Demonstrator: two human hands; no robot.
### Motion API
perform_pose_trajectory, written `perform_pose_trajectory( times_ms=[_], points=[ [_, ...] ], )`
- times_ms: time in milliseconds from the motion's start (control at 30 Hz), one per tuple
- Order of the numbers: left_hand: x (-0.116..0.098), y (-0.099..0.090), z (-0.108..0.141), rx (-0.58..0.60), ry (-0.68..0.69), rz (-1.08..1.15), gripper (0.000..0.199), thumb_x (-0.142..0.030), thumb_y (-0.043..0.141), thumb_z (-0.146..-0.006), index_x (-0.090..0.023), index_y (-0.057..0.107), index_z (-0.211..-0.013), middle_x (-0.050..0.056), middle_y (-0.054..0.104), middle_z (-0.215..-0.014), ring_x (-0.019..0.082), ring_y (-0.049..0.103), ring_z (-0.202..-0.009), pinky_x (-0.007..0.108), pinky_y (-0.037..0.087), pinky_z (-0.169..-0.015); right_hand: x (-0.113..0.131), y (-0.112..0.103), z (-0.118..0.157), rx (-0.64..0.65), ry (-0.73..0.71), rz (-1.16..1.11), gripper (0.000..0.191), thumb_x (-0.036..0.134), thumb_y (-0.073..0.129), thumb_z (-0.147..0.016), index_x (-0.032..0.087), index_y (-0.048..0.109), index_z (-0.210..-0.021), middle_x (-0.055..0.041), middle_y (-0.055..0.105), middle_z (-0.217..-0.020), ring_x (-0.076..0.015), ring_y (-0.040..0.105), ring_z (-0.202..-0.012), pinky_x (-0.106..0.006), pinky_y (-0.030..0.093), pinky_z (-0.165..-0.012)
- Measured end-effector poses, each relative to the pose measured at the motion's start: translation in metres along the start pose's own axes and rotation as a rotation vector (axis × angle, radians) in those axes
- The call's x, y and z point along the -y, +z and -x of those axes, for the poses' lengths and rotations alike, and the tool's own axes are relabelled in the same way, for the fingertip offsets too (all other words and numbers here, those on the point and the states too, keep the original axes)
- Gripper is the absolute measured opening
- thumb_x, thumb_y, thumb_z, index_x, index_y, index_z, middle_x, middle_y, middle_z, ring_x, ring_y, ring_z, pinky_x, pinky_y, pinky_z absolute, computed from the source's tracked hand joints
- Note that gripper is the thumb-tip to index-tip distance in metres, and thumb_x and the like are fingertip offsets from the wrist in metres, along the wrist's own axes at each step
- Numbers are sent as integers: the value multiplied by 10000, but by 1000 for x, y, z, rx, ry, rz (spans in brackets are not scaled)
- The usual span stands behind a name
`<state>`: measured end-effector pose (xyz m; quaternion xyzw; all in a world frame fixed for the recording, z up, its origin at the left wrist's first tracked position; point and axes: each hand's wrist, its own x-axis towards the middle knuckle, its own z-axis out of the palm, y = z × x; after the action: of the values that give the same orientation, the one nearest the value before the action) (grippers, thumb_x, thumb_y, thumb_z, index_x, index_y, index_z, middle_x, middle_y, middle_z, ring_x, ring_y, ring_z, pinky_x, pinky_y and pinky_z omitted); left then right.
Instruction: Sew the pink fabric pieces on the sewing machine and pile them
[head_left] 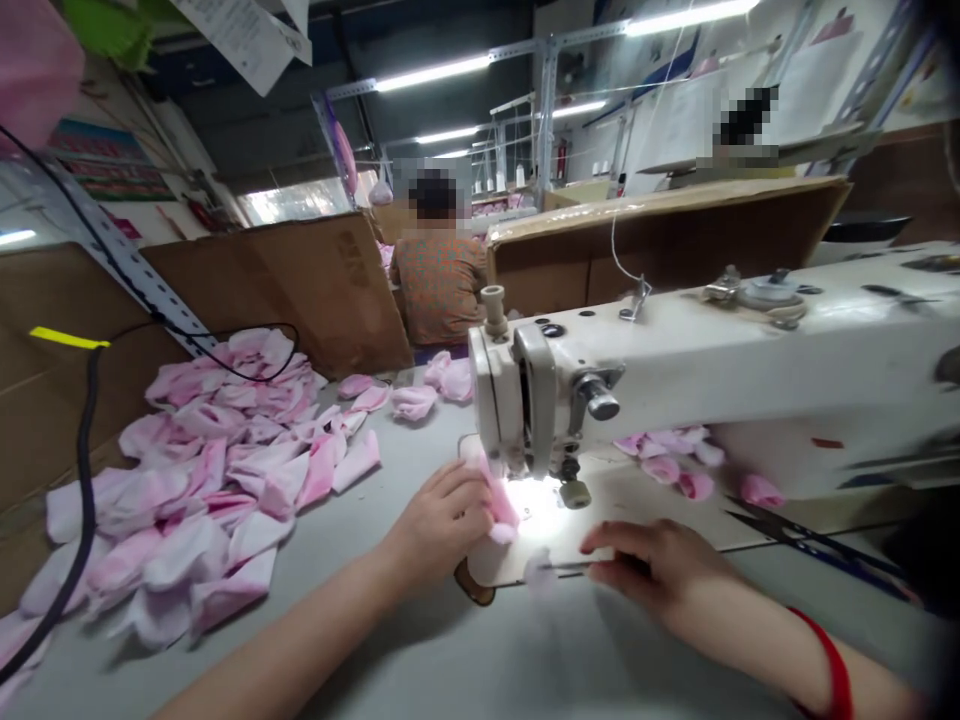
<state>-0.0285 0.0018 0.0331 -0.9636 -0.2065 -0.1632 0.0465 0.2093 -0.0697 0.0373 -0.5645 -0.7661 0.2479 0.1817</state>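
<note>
A white sewing machine [690,350] reaches in from the right, its lamp lighting the needle plate. Left of the needle area, my left hand [450,510] has its fingers closed on a pink fabric piece [501,500]. To the right of the lit plate is my right hand [649,565], thumb and forefinger apart with nothing between them; a red band circles the wrist. A small pale blurred thing [538,568] shows at the plate's front edge, between the hands.
Pink and white fabric pieces [217,480] are heaped on the left. Dark scissors [817,550] lie at the right, near small pink pieces [694,485]. Cardboard [292,290] stands behind the table. A person [439,280] sits beyond. A black cable [86,480] hangs at left.
</note>
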Motion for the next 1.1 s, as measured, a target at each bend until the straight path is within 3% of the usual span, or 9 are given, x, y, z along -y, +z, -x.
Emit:
perform_pose_trajectory(
  times_ms=[100,200,367,533,633,733,900,967,1100],
  points=[
    [-13,6,5,50,8,3,180,-131,375,-807,-155,532,-722,34,523,-745,158,443,-790,377,345,-828,10,-3,-10,155,-98,-51,266,300,490,-751,279,570,-1003,23,616,-643,-141,560,-608,-227,381,-550],
    [-25,7,12,92,-7,9,162,-129,371,-812,-151,527,-776,39,504,-741,163,429,-761,330,381,-723,20,1,-23,213,-225,60,401,291,526,-720,311,494,-1119,14,641,-729,-169,579,-679,-246,383,-576],
    [-24,-5,7,17,-6,52,183,-130,364,-816,-114,519,-911,77,516,-799,163,440,-712,286,392,-607,25,10,-37,229,-349,171,226,295,480,-747,319,585,-946,22,649,-817,-188,592,-727,-257,367,-576],
    [-22,-5,-17,-37,66,-255,203,-75,363,-779,-107,556,-833,70,529,-707,177,454,-625,315,368,-526,26,16,-35,234,-296,133,243,275,491,-719,328,581,-939,27,647,-823,-191,589,-736,-261,353,-571],
    [-24,-1,-22,-8,86,-307,233,-49,337,-777,-105,559,-736,103,546,-818,215,482,-761,353,397,-628,29,17,-33,236,-230,127,233,263,482,-713,328,581,-914,27,647,-790,-193,588,-711,-270,353,-569],
    [-23,2,-21,34,124,-258,259,-75,297,-807,-99,555,-796,120,538,-917,235,455,-906,384,380,-766,33,20,-32,276,-171,151,229,257,479,-704,305,572,-908,14,647,-767,-200,590,-692,-272,351,-550],
    [-18,15,-19,7,-174,-151,223,-147,319,-817,-147,531,-747,26,495,-622,156,449,-586,311,392,-575,35,31,-29,310,-173,206,355,268,468,-703,270,518,-1054,-20,651,-726,-222,596,-637,-278,331,-483],
    [-17,20,-16,-9,-244,-113,209,-144,329,-804,-160,535,-769,21,496,-620,155,451,-575,287,376,-534,31,30,-29,303,-198,203,391,266,487,-681,277,510,-1070,-16,649,-702,-222,594,-603,-274,320,-461],
    [-17,24,-11,-51,-258,-100,239,-124,307,-801,-168,542,-792,31,514,-657,159,471,-614,270,372,-546,9,9,-36,94,-73,89,177,292,502,-698,326,603,-839,23,641,-708,-189,586,-644,-256,335,-503]
  ],
)
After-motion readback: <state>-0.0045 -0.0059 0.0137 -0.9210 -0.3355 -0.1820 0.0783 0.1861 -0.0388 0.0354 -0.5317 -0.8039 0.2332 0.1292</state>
